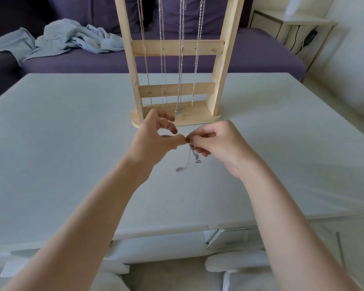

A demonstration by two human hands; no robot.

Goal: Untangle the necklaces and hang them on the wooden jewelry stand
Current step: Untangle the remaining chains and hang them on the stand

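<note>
Silver chain, thin and tangled, is pinched between both hands just above the pale grey table (72,143). The left hand (153,137) has thumb and forefinger pressed together on the top of the necklace (190,156), its other fingers fanned out and lifted clear. The right hand (214,141) meets it fingertip to fingertip, thumb and forefinger closed on the same spot, the lower fingers curled under with a strand running past them. From that pinch the chain drops in a loose loop; one end with a small clasp trails down to the left and looks to reach the tabletop, while a little pendant hangs just beside the right hand's curled fingers.

Right behind the hands stands the wooden jewelry stand (221,66), upright on its rounded base, two crossbars with small hooks. Four silver hanging chains (198,49) already run down from above the frame's edge, side by side and apart; one reaches the base, where its end lies bunched.

Beyond the table, a purple sofa (250,53) with a crumpled light blue cloth (72,38) lying on the seat to the left. A pale side table (303,22) sits at the far right.
</note>
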